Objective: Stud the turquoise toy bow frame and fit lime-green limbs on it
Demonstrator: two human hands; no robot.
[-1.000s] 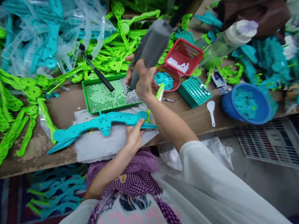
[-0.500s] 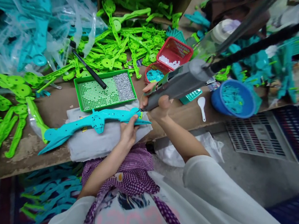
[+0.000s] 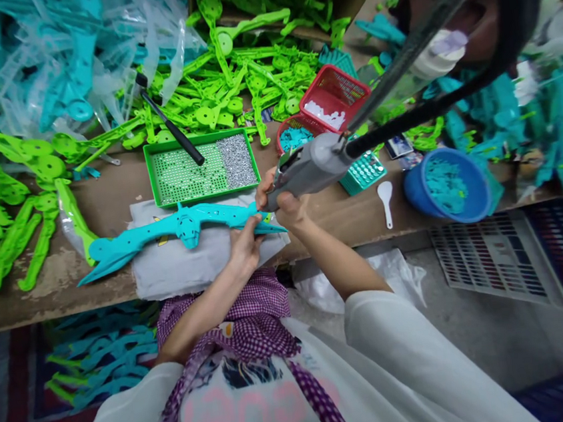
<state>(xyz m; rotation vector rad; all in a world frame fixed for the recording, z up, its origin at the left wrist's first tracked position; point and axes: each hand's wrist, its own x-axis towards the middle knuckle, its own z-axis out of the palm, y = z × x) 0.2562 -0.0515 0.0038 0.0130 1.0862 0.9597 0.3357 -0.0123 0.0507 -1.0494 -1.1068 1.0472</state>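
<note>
A long teal plastic bow-shaped part (image 3: 182, 227) lies on a grey cloth (image 3: 176, 265) at the bench's front edge. My left hand (image 3: 245, 245) presses on its right end. My right hand (image 3: 283, 201) is closed around a grey power screwdriver (image 3: 310, 168), whose tip points at the part's right end beside my left fingers. Black cables run from the tool up to the right. Behind the part sits a green tray (image 3: 201, 167) with small silver screws, and a black rod (image 3: 172, 125) rests across its back edge.
Heaps of green plastic parts (image 3: 228, 89) and bagged teal parts (image 3: 60, 66) fill the back and left of the bench. Red baskets (image 3: 333, 101), a teal grid tray (image 3: 365, 170), a white scoop (image 3: 386, 200) and a blue bowl (image 3: 447, 187) stand to the right. More teal parts (image 3: 106, 364) lie below.
My right hand swung the screwdriver from over the screw tray down to the right end of the teal part. My left hand stayed on the part.
</note>
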